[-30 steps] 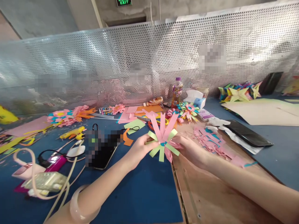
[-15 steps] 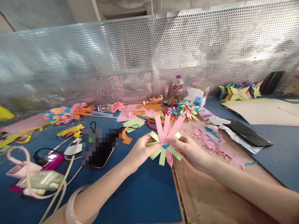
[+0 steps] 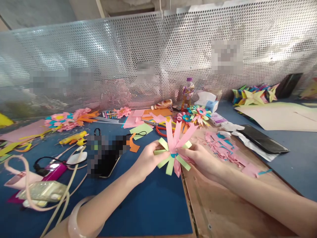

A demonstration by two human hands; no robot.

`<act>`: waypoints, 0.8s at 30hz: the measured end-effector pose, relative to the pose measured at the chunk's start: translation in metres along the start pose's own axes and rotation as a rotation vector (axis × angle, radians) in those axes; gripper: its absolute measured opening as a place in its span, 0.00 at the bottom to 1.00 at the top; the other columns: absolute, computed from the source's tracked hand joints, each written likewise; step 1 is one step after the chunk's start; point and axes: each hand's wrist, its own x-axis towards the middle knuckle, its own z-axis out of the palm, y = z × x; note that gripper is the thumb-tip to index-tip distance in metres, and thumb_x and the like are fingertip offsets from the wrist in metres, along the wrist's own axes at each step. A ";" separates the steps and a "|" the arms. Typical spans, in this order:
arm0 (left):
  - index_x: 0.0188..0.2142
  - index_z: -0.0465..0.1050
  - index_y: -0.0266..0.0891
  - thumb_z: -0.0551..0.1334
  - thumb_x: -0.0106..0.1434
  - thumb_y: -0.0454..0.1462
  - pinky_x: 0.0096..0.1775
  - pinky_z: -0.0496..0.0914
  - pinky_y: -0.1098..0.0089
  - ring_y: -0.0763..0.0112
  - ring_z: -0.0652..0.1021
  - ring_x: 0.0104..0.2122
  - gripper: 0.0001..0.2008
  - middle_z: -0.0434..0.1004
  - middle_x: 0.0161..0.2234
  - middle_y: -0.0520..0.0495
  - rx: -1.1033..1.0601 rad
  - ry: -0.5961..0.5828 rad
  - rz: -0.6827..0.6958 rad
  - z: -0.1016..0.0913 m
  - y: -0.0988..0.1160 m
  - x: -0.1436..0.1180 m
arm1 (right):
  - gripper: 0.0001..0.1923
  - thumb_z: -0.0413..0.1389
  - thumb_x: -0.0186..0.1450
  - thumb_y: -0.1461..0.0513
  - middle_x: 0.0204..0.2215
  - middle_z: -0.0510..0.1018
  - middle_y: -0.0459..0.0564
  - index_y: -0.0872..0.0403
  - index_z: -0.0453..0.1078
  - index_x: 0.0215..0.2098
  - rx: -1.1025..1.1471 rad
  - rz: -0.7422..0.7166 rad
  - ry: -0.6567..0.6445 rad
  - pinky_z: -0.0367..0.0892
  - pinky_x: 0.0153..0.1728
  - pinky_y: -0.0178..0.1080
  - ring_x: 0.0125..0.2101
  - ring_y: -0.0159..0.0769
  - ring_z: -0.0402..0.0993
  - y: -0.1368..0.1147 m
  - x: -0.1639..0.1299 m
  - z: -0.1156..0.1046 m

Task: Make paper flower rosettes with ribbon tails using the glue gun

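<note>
Pink and green paper-strip flower [image 3: 174, 150], a half-built piece with a small blue centre, is held just above the bench where the blue mat [image 3: 153, 205] meets the brown wooden board [image 3: 223, 205]. It is pinched from both sides, presumably so that the loose strips are kept fanned out and the centre stays reachable. The left hand [image 3: 147, 161] is closed on the green strips at the flower's left edge, thumb on top. The right hand [image 3: 201, 159] is closed on the pink strips at the right, its fingers pressed together near the centre.

Just left of the hands, a black phone [image 3: 109, 162] is laid flat on the mat, within reach but out of the working spot. Pink paper offcuts [image 3: 223, 150] are scattered on the board beside the right hand, likely left where they fell. Farther out, a yellow glue gun [image 3: 74, 138] and red-handled scissors [image 3: 162, 130] are kept. Finished multicoloured paper flowers [image 3: 199, 114] are set aside beside a plastic drink bottle [image 3: 187, 95], against the perforated metal screen [image 3: 123, 66].
</note>
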 end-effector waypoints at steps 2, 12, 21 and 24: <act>0.44 0.71 0.39 0.62 0.57 0.36 0.46 0.68 0.67 0.64 0.75 0.46 0.14 0.76 0.44 0.48 -0.005 0.002 0.000 0.000 0.000 0.000 | 0.16 0.62 0.53 0.51 0.18 0.69 0.45 0.56 0.72 0.25 0.003 0.002 0.009 0.61 0.30 0.40 0.23 0.33 0.65 0.000 0.000 0.000; 0.44 0.71 0.40 0.62 0.58 0.36 0.46 0.67 0.68 0.63 0.75 0.45 0.13 0.76 0.43 0.48 0.012 0.003 0.009 -0.001 -0.002 0.000 | 0.16 0.62 0.52 0.52 0.21 0.72 0.46 0.55 0.72 0.31 0.018 0.014 0.037 0.62 0.30 0.39 0.26 0.35 0.68 -0.001 -0.001 0.002; 0.44 0.71 0.41 0.61 0.59 0.37 0.48 0.66 0.66 0.63 0.74 0.47 0.12 0.76 0.45 0.48 0.021 -0.010 0.019 -0.002 -0.005 0.000 | 0.16 0.63 0.52 0.53 0.20 0.72 0.46 0.57 0.72 0.31 0.068 0.030 0.017 0.61 0.28 0.39 0.24 0.35 0.68 -0.001 -0.002 0.002; 0.45 0.71 0.42 0.61 0.59 0.37 0.48 0.66 0.66 0.63 0.74 0.48 0.13 0.75 0.46 0.48 0.009 -0.012 0.021 -0.002 -0.006 0.001 | 0.16 0.63 0.52 0.53 0.21 0.72 0.46 0.57 0.72 0.32 0.058 0.056 0.036 0.61 0.28 0.39 0.25 0.35 0.69 -0.002 -0.002 0.003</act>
